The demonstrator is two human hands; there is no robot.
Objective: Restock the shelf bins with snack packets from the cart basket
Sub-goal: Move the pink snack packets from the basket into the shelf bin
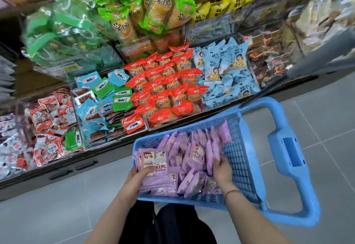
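Forearms reach down from the bottom edge into the blue basket, where the purple packets lie heaped, some flat and many standing on edge. At the basket's near-left corner the left hand grips a flat stack of them, thumb on top and fingers underneath. Apart from it, the right hand has its fingers dug down among the upright packets; whether they have closed on any cannot be told. So the step looks like gathering a load, with the basket still well filled and restocking far from done. Beyond the basket's far rim stand the shelf bins: orange-red packets in the middle, pale blue packets to their right, teal and green sachets to their left. No bin of purple packets shows, so the next move probably calls for lifting the bundle clear without spilling the loose ones, then finding its proper bin.
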